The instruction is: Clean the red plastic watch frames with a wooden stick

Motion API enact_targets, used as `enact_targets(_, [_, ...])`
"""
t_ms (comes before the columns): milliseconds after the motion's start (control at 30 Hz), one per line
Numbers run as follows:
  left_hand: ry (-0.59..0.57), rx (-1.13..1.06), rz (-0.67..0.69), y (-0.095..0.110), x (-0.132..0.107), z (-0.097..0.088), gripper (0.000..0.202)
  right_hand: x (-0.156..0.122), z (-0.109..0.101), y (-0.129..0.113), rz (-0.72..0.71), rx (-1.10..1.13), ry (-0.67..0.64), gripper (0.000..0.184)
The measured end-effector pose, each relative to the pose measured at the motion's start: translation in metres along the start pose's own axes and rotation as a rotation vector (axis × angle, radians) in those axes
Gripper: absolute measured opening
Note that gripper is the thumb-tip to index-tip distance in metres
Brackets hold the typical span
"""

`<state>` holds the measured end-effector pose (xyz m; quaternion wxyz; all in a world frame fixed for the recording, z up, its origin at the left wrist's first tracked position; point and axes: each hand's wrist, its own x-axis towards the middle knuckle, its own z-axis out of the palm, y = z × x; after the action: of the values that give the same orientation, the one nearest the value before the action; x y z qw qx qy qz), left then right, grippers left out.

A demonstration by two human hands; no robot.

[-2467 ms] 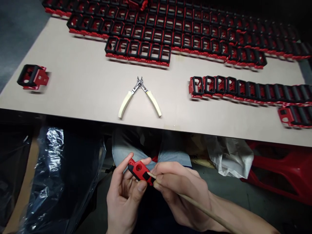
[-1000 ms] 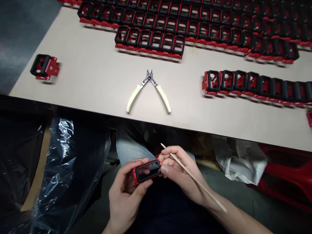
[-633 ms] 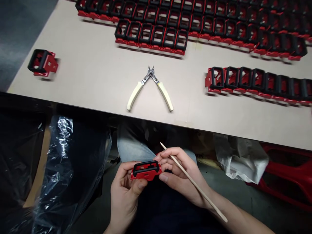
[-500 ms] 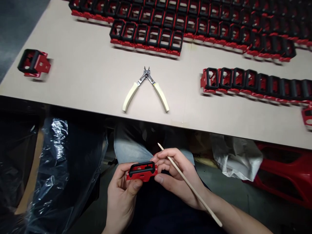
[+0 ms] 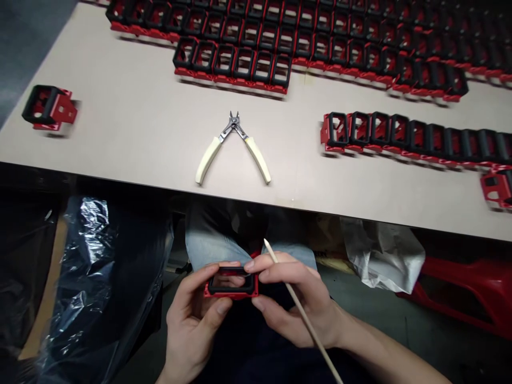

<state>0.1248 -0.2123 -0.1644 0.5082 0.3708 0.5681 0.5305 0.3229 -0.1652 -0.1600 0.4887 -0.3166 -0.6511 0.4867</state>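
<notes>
Left hand (image 5: pixel 192 320) and right hand (image 5: pixel 298 304) turned the red frame (image 5: pixel 232 292) rim-up.

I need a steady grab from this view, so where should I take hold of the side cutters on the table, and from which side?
Take the cream handles of the side cutters from the near edge of the table. The tool lies with its handles splayed toward that edge and its metal head pointing away, so the handle ends are closest. Closing around both handles, midway along, would likely keep your hand clear of the cutting tips.

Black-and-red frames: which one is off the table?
The frame held between the left hand and right hand, below the table's edge. Every other frame lies on the table.
</notes>
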Motion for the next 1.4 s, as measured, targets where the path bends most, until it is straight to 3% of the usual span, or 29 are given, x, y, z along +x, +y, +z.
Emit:
enact_targets(133, [0.014,0.162,-0.024,0.001,0.001,-0.005,0.023,-0.003,0.002,-0.001,0.324,0.280,0.111,0.031])
enact_targets(267, [0.031,0.221,-0.028,0.004,0.002,-0.006,0.025,-0.004,0.002,-0.003,0.583,0.538,0.113,0.024])
enact_targets(533, [0.066,0.154,-0.146,-0.005,-0.005,-0.015,0.032,0.000,-0.001,-0.005,0.742,0.615,0.121,0.037])
enact_targets(667, [0.063,0.019,-0.287,0.000,-0.006,-0.006,0.046,0.003,0.000,-0.005,0.847,0.680,0.139,0.037])
enact_targets(800, [0.092,-0.137,-0.406,0.015,-0.005,0.011,0.045,0.005,0.003,-0.004,0.884,0.762,0.150,0.037])
enact_targets(900, [0.101,-0.193,-0.416,0.017,-0.006,0.016,0.042,0.004,0.005,-0.003,0.901,0.766,0.151,0.037])
enact_targets(1133, [0.085,-0.088,-0.317,0.000,-0.013,-0.004,0.038,0.002,0.004,-0.006,0.836,0.677,0.145,0.035])
enact_targets(1400, [0.028,-0.005,-0.187,0.001,-0.017,-0.014,0.035,0.005,0.000,-0.017,0.740,0.543,0.112,0.031])
